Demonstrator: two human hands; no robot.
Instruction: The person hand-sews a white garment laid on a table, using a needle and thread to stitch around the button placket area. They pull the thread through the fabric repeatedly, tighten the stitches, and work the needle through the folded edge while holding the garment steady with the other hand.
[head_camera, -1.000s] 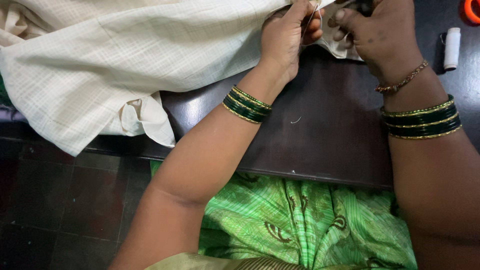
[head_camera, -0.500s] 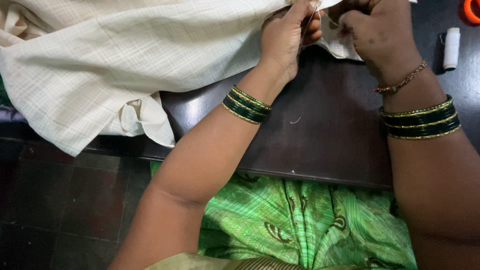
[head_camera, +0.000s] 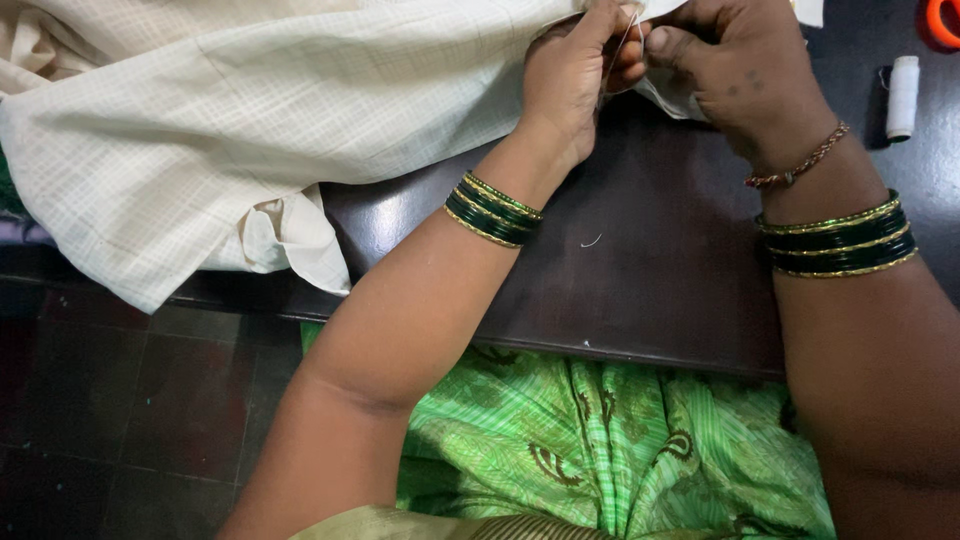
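Cream checked cloth (head_camera: 300, 110), thin and creased, is spread over the dark worktop (head_camera: 640, 270), one corner hanging off its edge. Its edge is pinched by left hand (head_camera: 575, 75) and right hand (head_camera: 740, 70), fingers closed. White thread spool (head_camera: 903, 95) is seen nearby.

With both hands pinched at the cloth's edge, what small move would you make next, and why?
Probably draw the thread through with the right hand while the left hand steadies the cloth. Both hands pinch the cream cloth at one spot near the top of the view, with a pale thread running between them. I see no needle, so this is a guess.
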